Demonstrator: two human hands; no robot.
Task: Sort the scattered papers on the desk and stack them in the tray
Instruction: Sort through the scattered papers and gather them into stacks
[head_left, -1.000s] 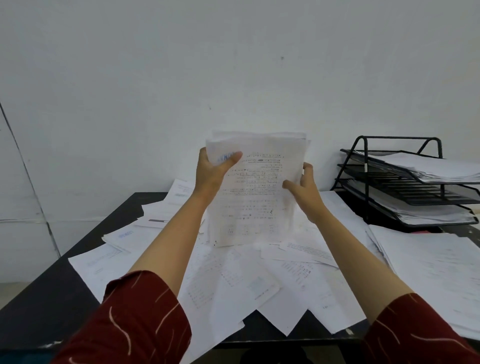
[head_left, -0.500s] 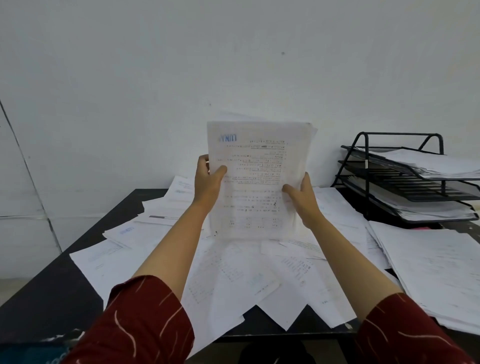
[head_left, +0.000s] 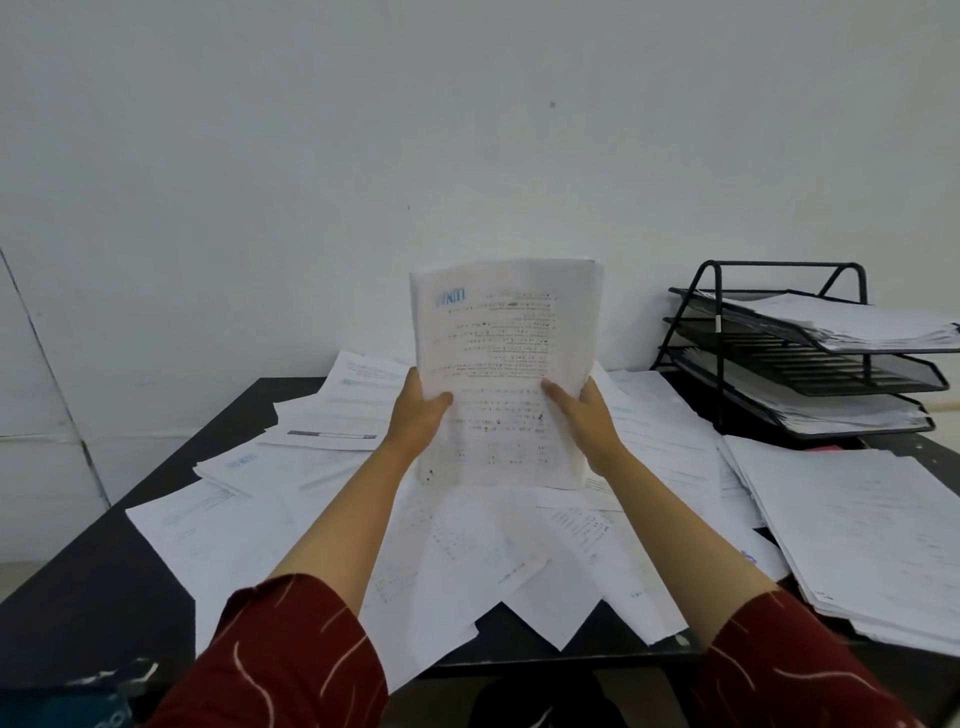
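I hold a thin bundle of printed sheets upright above the middle of the desk. My left hand grips its left edge low down, thumb on the front. My right hand grips the right edge at the same height. Many loose white papers lie scattered and overlapping on the black desk below the bundle. A black three-tier wire tray stands at the back right, with papers in its top and bottom tiers.
A thick pile of sheets lies at the desk's right side, in front of the tray. A white wall runs behind the desk. Bare black desk surface shows at the left. A dark object with teal print sits at the bottom left corner.
Both hands slid down from the bundle's upper edges to its lower half. The sheets now stand straighter, their bottom edge close to the scattered papers.
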